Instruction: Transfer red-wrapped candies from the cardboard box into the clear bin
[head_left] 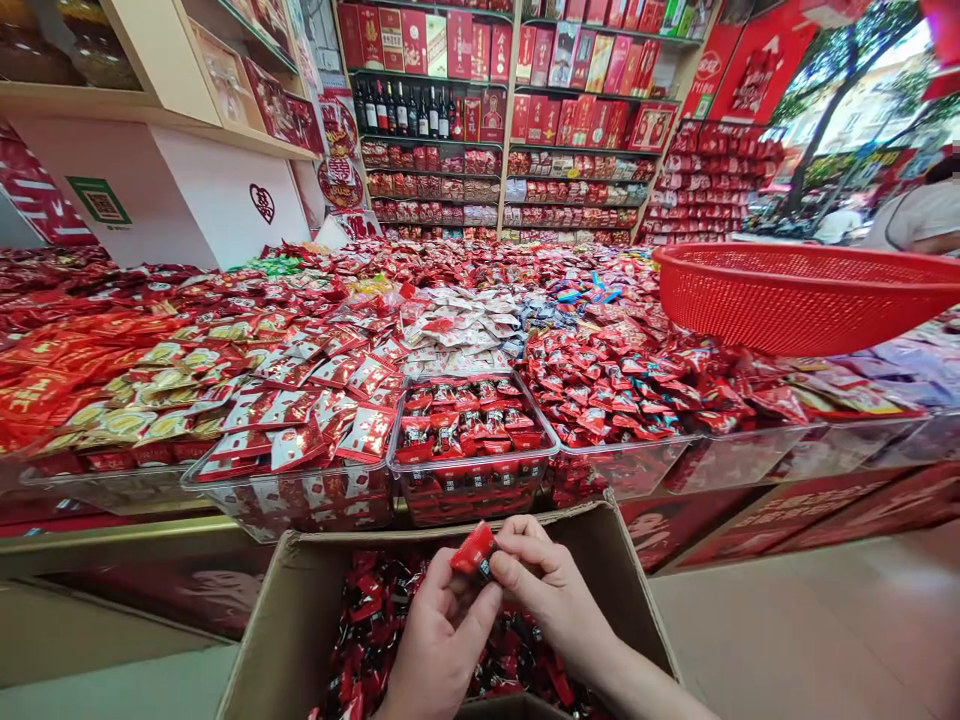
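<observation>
Both my hands meet over an open cardboard box [300,590] full of small red and black wrapped candies [367,620]. One red wrapped candy [472,550] is pinched between my left hand [442,640] and my right hand [547,590], fingers closed on it from both sides. Just beyond the box stands a clear plastic bin [472,470] filled with the same red and black candies.
A long display counter carries clear bins heaped with red wrapped sweets [300,400]. A red mesh basket [802,295] hovers at the right above the counter. Shelves of red boxes and bottles [435,100] line the back wall. Another person [922,215] stands at far right.
</observation>
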